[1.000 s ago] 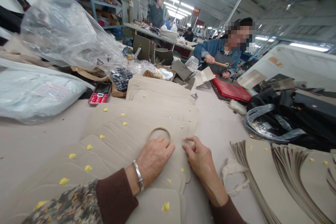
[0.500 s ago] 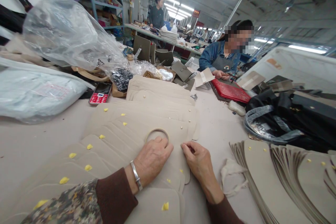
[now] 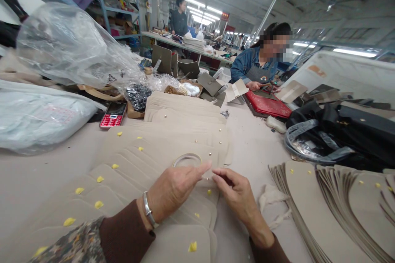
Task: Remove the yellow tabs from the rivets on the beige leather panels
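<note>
Several beige leather panels (image 3: 160,148) lie fanned out in front of me, each with a small yellow sticker (image 3: 99,179). A thin ring of tape (image 3: 187,159) rests on one panel. My left hand (image 3: 173,189) hovers just below the ring, its fingers drawn together and pointing right. My right hand (image 3: 236,191) meets it fingertip to fingertip, thumb and fingers pinched. Whatever sits between the fingertips is too small to make out. A silver bracelet is on my left wrist.
Another fanned stack of beige panels (image 3: 308,197) lies at the right, with a white rag (image 3: 273,201) beside it. A red phone (image 3: 112,115), plastic bags (image 3: 68,45) and black bags (image 3: 348,131) ring the table. A co-worker (image 3: 256,65) works over a red mat (image 3: 268,104).
My left hand has lifted off the tape ring and turned its fingers toward my right hand, so the fingertips now meet. The co-worker's hammer has come down out of sight.
</note>
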{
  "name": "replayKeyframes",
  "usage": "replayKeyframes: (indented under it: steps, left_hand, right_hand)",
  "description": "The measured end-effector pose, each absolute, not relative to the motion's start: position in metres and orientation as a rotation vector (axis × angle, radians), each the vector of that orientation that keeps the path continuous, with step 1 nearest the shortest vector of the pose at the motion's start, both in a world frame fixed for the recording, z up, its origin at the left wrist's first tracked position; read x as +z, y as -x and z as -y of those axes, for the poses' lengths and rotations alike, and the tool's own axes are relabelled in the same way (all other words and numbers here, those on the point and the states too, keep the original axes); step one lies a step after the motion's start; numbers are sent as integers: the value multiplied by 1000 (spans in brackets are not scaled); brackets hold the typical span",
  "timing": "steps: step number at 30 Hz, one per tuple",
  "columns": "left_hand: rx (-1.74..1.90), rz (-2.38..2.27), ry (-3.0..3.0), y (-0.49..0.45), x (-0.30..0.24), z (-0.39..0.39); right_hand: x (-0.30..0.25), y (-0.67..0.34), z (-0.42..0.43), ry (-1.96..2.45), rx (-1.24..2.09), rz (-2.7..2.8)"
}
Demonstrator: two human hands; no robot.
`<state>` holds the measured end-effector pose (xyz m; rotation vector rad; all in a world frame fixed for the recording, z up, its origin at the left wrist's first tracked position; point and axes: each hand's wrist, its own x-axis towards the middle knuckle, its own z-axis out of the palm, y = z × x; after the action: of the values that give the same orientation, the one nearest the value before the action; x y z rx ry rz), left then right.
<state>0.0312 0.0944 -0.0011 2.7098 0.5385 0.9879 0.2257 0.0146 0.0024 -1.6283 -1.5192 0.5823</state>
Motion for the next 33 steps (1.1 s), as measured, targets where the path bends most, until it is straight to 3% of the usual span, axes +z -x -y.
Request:
replayKeyframes:
  steps: [7, 16, 19, 25, 29, 33]
  left_hand:
    - [1030, -535, -2707, -35, -2, -89]
    - [793, -544, -2670, -36, -2, -86]
    - [794, -589, -2703, -35, 0, -87]
    - [939, -611, -2783, -38, 9, -79]
    - [948, -533, -2843, -39, 11, -76]
    - [691, -785, -2929, -37, 9, -91]
  right_hand:
    - [9, -207, -17, 1372, 324, 1797]
    - [-2, -203, -14, 1441, -53, 1843]
    - [1, -199, -12, 1507, 97, 1724]
    - [5, -186, -16, 1584, 854, 1034]
    - [-1, -202, -25, 1515, 970, 717]
    - [-5, -224, -26, 1616, 1083, 793]
